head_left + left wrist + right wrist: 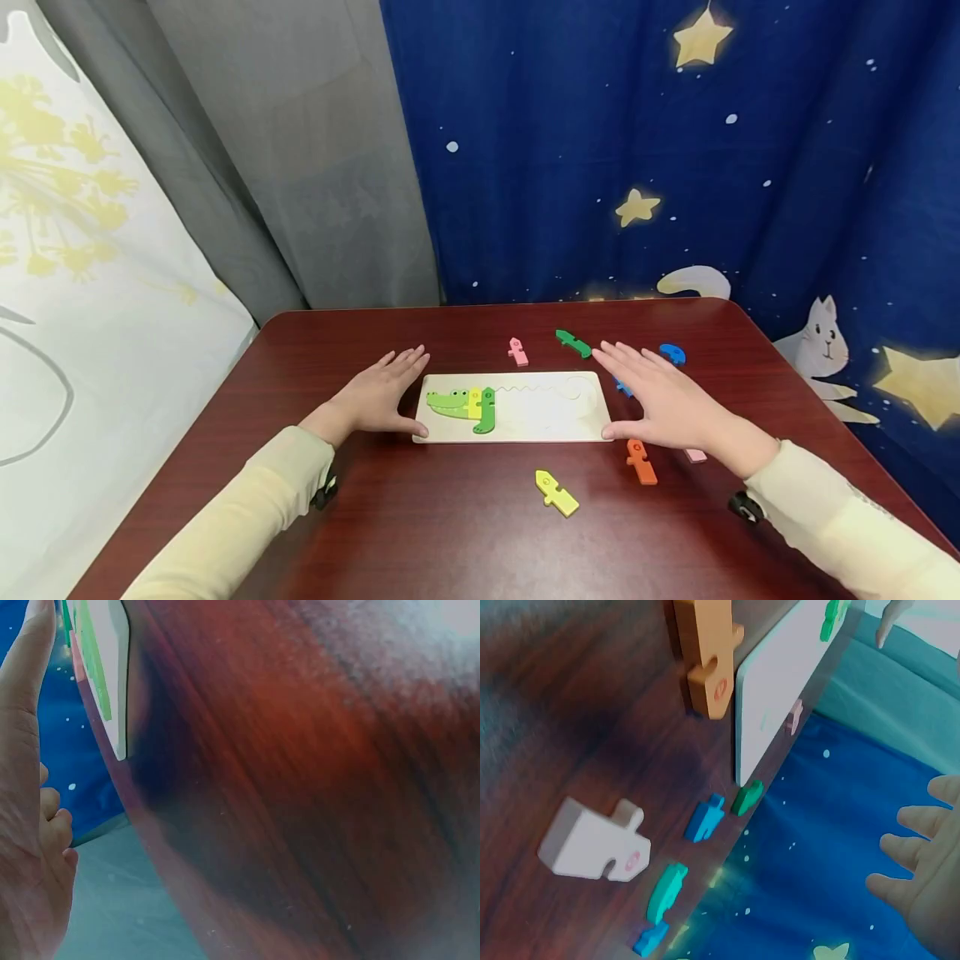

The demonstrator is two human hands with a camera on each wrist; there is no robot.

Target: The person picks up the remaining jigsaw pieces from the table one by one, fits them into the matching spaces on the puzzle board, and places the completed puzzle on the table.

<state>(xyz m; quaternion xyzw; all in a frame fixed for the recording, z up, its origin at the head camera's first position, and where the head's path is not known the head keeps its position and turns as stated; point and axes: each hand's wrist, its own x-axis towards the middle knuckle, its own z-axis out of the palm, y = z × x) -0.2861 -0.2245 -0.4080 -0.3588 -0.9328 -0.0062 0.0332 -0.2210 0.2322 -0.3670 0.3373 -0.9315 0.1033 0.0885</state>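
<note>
A pale wooden puzzle board [555,425] lies flat on the table, with a green crocodile head piece [448,404], a yellow piece [475,403] and a green leg piece [487,411] joined at its left part. My left hand [378,396] is at the board's left edge, fingers extended and thumb tip at the near left corner. Across from it, my right hand [663,404] spreads its fingers at the right edge, thumb at the near right corner. Neither hand grips anything; whether the thumbs press the board, I cannot tell. An orange puzzle piece [641,462] lies below the right hand.
A yellow piece [557,493] lies in front of the board. Behind it are a pink piece [517,352] and a dark green piece [573,343]. Blue pieces [672,354], a teal piece [666,894] and another pink piece [596,844] lie around the right hand.
</note>
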